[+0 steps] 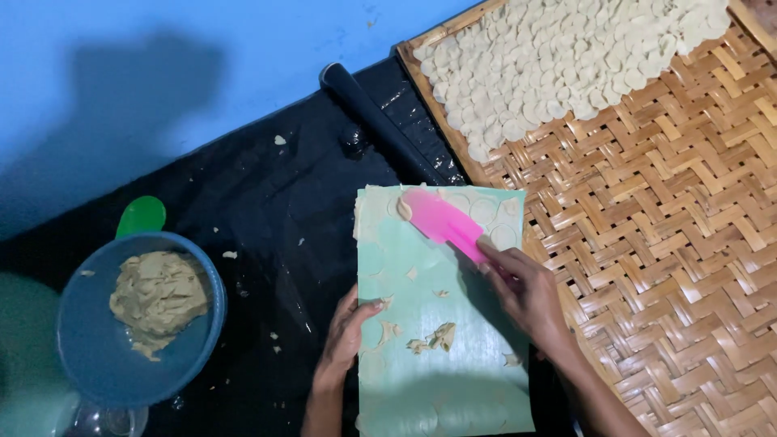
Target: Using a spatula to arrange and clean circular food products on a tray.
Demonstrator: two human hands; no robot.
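Observation:
A pale green cutting mat [453, 364] lies on black plastic sheeting. Thin dough rounds lie at its far end and torn dough scraps [435, 338] near its middle. My right hand [526, 291] grips a pink flat scraper [441, 218], whose blade tip rests on the dough at the mat's far left corner. My left hand [348, 332] presses on the mat's left edge, fingers spread on it, holding nothing.
A woven bamboo tray [672, 243] on the right carries several pale dough discs [566, 57] at its far end. A black rolling pin [380, 121] lies beyond the mat. A blue bowl of dough [146, 316] sits left, with a green lid [142, 214] behind it.

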